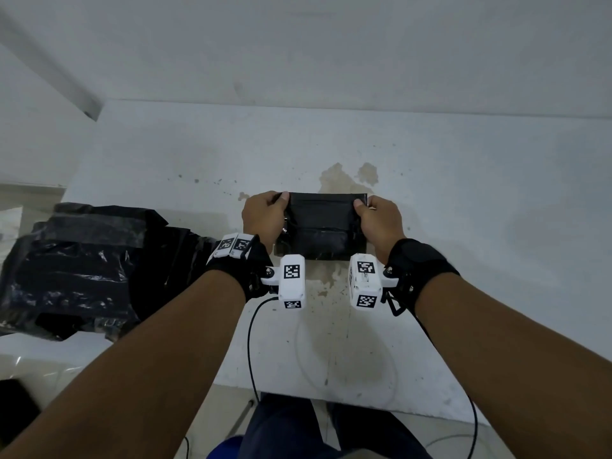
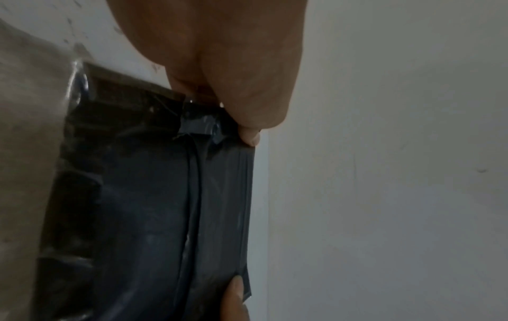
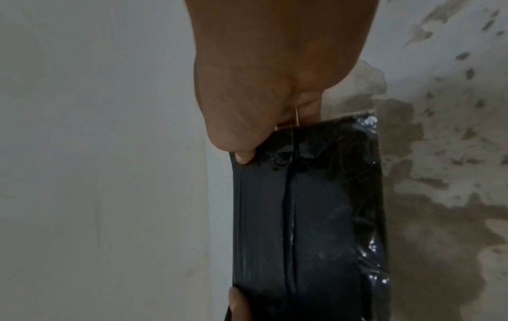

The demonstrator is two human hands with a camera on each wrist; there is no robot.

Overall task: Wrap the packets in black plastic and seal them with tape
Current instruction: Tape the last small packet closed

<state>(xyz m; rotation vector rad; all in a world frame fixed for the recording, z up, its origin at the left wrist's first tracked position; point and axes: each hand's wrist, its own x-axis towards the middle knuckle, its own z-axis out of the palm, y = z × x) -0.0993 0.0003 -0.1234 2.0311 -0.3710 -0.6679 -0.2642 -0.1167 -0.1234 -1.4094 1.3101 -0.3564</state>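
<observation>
Both hands grasp one black-wrapped packet point(image 1: 326, 226) between them: left hand point(image 1: 263, 215) pinches its left end, right hand point(image 1: 381, 220) its right end. Packet over stained counter point(image 1: 463, 193). Loose black plastic point(image 1: 82, 266) well left of left hand.

Left hand point(image 1: 263, 216), right hand point(image 1: 381, 220), fingers point(image 2: 254, 136) curled

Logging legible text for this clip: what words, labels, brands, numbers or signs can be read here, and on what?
No readable text in any view.
Wrist camera units: only black-and-white square marker patterns, no letters or digits.
Black-wrapped packet, held at both ends by left hand and right hand: no print visible.
</observation>
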